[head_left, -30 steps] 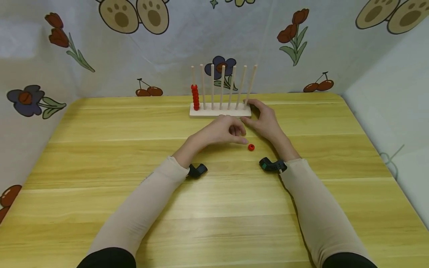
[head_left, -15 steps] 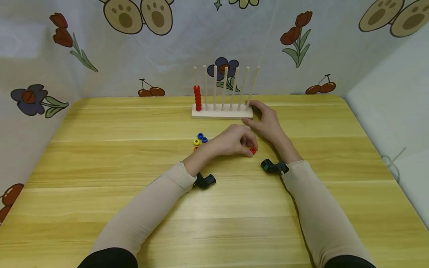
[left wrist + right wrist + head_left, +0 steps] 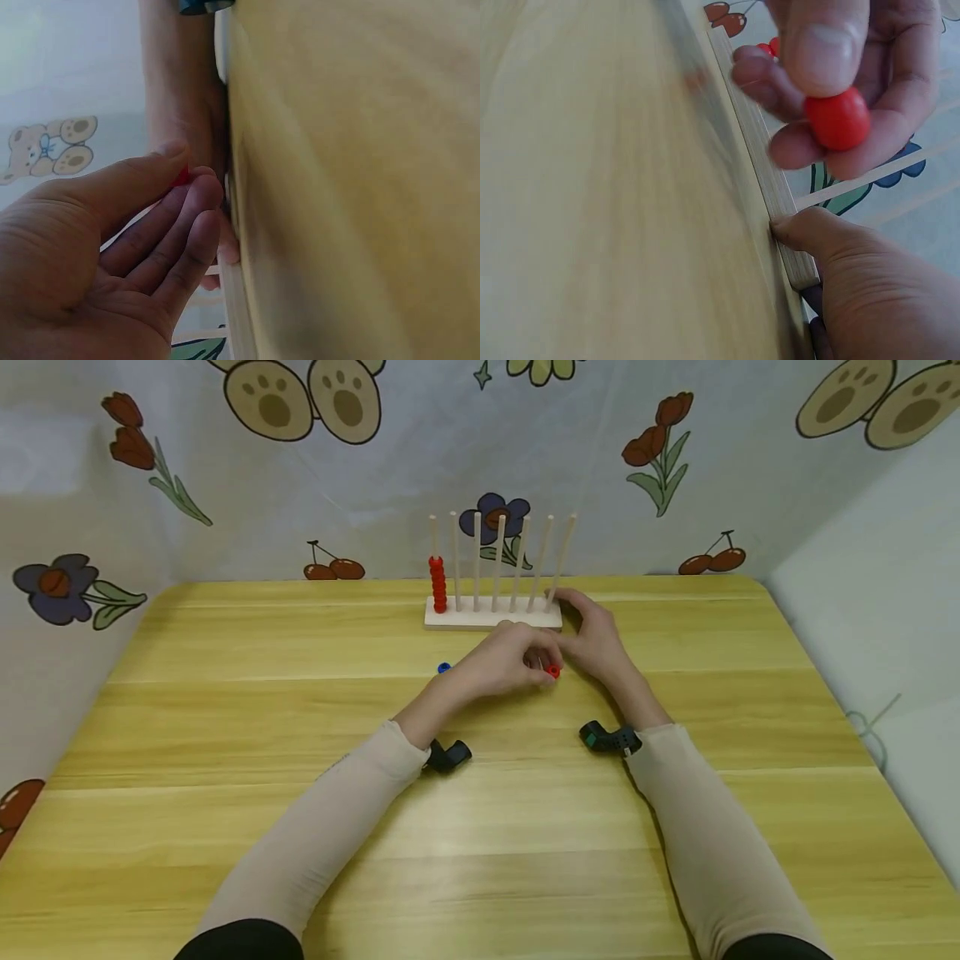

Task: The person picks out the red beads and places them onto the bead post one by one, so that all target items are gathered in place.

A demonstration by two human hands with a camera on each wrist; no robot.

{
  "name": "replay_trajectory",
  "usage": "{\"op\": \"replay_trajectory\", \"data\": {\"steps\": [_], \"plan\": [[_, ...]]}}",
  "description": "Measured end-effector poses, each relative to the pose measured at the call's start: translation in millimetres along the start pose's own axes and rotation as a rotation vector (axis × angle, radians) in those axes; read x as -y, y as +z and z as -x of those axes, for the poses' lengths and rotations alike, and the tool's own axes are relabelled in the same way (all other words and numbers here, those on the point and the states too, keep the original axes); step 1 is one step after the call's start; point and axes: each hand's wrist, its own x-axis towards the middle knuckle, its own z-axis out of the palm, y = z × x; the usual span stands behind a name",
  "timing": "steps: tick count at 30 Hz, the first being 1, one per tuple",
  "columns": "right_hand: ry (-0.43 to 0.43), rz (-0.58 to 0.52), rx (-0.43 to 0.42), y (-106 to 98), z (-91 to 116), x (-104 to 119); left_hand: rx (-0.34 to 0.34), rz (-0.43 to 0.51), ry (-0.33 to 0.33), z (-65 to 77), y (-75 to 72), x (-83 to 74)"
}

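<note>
A round red bead [image 3: 553, 671] is pinched between the thumb and fingertips of my left hand [image 3: 510, 658]. The right wrist view shows this bead [image 3: 838, 118] up close, off the table. Just behind the left hand stands a pale wooden peg stand [image 3: 465, 622] with several upright rods. My right hand [image 3: 600, 639] grips its right end, thumb on the front edge of the base and fingers round behind. A stack of red beads [image 3: 438, 585] fills the lower part of the leftmost rod; the other rods are bare.
A blue bead [image 3: 444, 668] lies on the wooden table [image 3: 525, 827] beside the left wrist, whose forearm hides other beads. A wall covering [image 3: 420, 460] with printed flowers and cherries rises behind the table.
My left hand reached down to the lone red bead on the table, pinched it and lifted it toward the peg stand. The right hand has kept its hold on the stand.
</note>
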Motion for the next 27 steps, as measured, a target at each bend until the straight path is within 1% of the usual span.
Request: {"op": "replay_trajectory", "data": {"steps": [4,6,8,10,12,15,19,22,24,26,27], "plan": [[0.007,-0.017,-0.004,2,3,-1,-0.058,0.009,0.024,2.3,-10.8,-3.1],[-0.003,-0.028,-0.005,3,3,-2,-0.113,0.022,0.024,4.7,-19.4,-5.9],[-0.016,-0.035,-0.009,3,3,-2,-0.183,0.024,0.007,7.6,-29.5,-9.3],[-0.028,-0.043,-0.014,2,2,-2,-0.265,0.03,0.005,10.5,-39.2,-12.0],[-0.03,-0.041,-0.013,2,1,-2,-0.355,0.009,0.015,13.3,-47.9,-14.2],[-0.024,-0.036,-0.005,2,2,-2,-0.504,-0.04,0.082,16.2,-58.3,-15.8],[-0.007,-0.036,0.001,1,4,-3,-0.674,-0.082,0.166,19.7,-73.1,-20.4],[-0.003,-0.038,0.001,0,4,-3,-0.807,-0.094,0.201,22.8,-87.2,-22.7],[-0.007,-0.033,0.002,1,3,-2,-0.915,-0.105,0.204,25.0,-96.4,-22.6],[-0.012,-0.026,0.003,1,2,-2,-1.013,-0.131,0.176,27.1,-104.6,-21.8],[-0.014,-0.021,0.004,2,1,-1,-1.049,-0.137,0.155,28.2,-107.8,-21.2]]}}
